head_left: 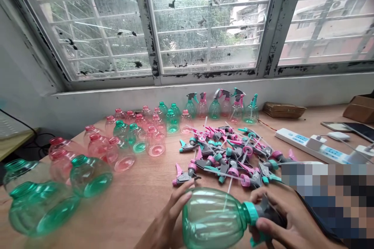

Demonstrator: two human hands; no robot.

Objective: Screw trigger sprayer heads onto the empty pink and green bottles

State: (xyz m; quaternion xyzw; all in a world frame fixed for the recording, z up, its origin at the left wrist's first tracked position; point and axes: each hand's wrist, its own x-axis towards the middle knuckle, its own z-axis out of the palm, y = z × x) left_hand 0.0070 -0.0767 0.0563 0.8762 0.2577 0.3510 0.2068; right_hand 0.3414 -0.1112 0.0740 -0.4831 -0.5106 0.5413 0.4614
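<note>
A clear green spray bottle [214, 218] lies on its side in the air at the front, its base toward the left. My left hand [171, 216] is at the base, fingers stretched along it and the palm side hidden behind the plastic. My right hand [279, 218] grips the grey and teal spray head [267, 214], which sits at the bottle's neck with a teal collar. Just beyond the bottle spreads a heap of loose spray heads [230, 155] in pink, teal and grey, several with thin tubes.
Open pink and green bottles [95, 177] stand along the left. Several bottles with spray heads [214, 109] line the wall below the window. On the right lie a power strip [312, 146], a brown package [283, 110], a cardboard box [360, 109] and a blurred-out screen.
</note>
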